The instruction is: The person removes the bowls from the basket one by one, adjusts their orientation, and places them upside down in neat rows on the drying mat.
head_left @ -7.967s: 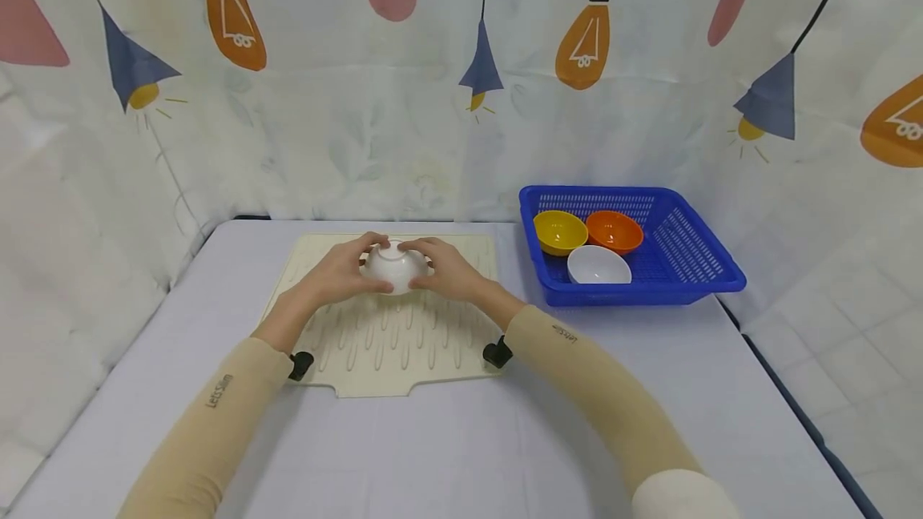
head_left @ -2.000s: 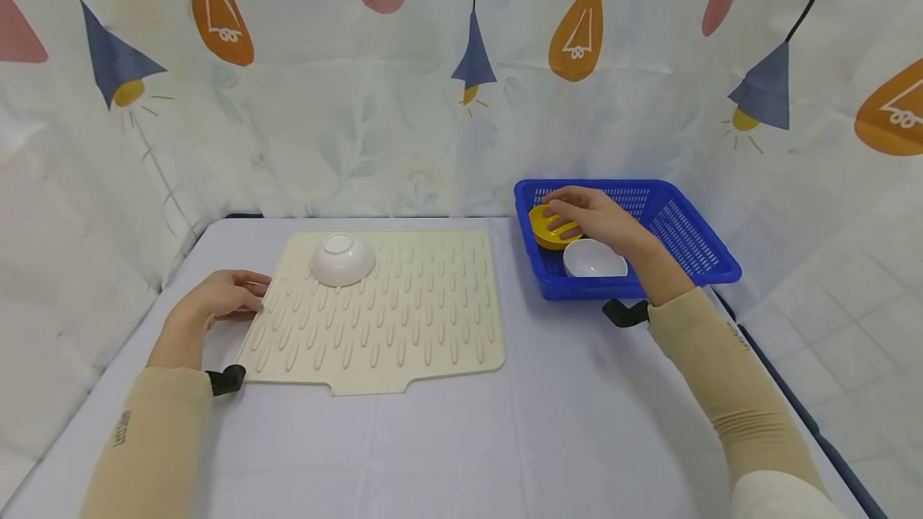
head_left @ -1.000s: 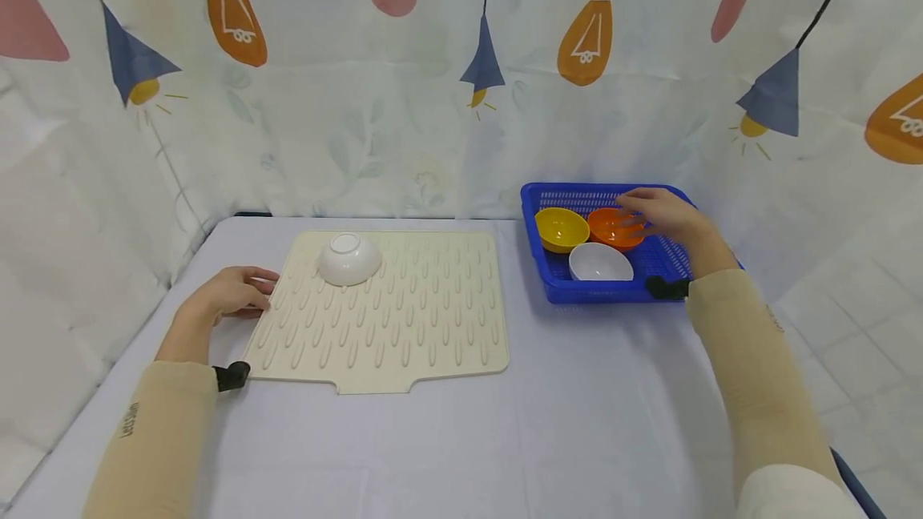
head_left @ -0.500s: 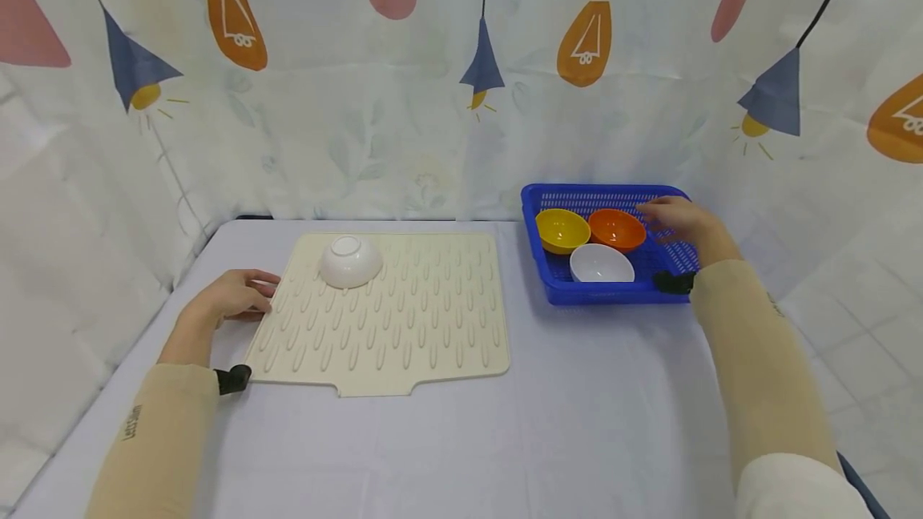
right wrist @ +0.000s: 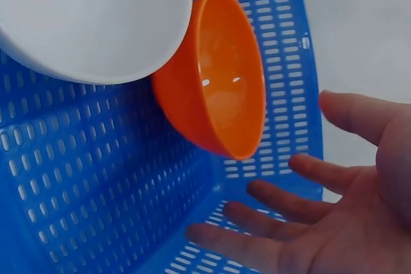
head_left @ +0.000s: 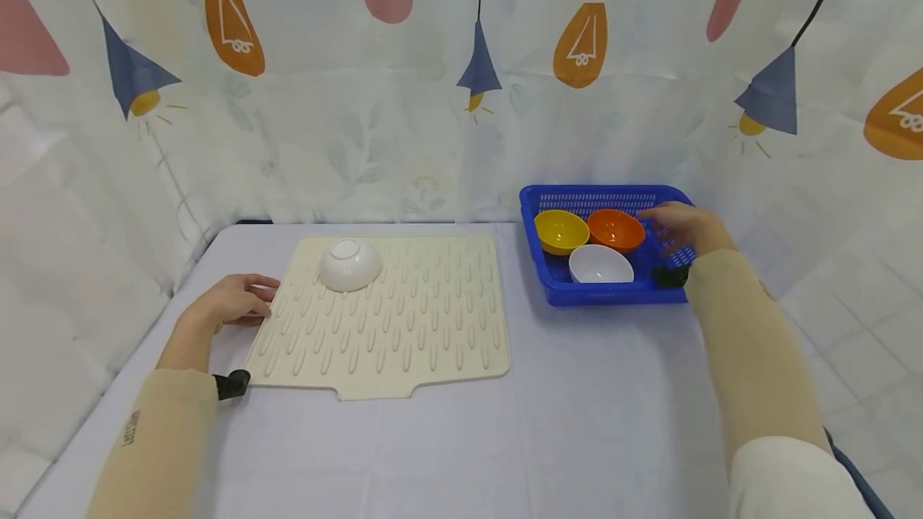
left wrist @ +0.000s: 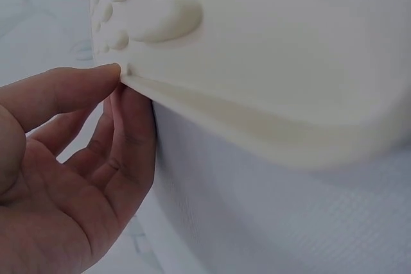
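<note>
A cream dish drying mat with raised oval ridges lies on the table. Upside down near its back left sits a white bowl. My left hand pinches the mat's left edge; in the left wrist view the thumb is on top and fingers are below. Inside the blue basket are a yellow bowl, an orange bowl and another white bowl, all mouth up. My right hand, fingers spread and holding nothing, is at the basket's right side, beside the orange bowl.
The table is covered by a white cloth. A patterned curtain hangs close behind the mat and basket, and white sheeting closes the left side.
Both hands earlier held the white bowl over the mat; it now rests there. My left hand went to the mat's left edge, my right hand to the basket, then past the orange bowl rightward.
</note>
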The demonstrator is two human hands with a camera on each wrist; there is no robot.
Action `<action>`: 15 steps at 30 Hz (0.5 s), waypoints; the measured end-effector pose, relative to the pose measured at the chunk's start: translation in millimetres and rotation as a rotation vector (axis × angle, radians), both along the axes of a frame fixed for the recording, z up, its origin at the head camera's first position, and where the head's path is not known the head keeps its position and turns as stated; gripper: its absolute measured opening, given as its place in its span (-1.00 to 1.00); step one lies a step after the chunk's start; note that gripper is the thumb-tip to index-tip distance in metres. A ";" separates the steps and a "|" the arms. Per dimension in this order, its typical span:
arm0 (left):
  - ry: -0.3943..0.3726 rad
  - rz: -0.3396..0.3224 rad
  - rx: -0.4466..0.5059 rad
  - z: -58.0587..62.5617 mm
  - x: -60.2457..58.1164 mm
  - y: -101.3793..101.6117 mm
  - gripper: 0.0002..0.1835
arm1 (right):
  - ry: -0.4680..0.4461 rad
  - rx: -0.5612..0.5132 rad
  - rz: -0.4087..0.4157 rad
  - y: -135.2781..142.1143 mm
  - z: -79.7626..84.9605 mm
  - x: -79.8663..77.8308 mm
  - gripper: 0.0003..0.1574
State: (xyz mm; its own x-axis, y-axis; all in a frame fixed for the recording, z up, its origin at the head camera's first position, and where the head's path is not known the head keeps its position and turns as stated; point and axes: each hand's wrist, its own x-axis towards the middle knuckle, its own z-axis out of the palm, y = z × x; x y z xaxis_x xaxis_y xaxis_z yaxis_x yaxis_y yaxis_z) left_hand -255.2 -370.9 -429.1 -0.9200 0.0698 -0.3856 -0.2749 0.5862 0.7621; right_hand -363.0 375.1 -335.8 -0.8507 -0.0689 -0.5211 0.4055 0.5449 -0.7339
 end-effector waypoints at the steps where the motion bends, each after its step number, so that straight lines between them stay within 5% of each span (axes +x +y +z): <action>1: -0.003 0.000 -0.003 -0.4 0.1 0.1 -0.24 | -0.011 0.011 0.004 0.0 -0.7 -0.4 0.07; 9: 0.000 -0.008 -0.024 -1.3 -0.5 -1.0 -0.22 | -0.062 -0.113 0.002 0.8 -12.9 -6.6 0.00; 15: -0.004 -0.011 -0.016 -1.3 -1.5 -1.0 -0.22 | -0.045 -0.112 -0.014 -0.3 -18.3 -11.0 0.01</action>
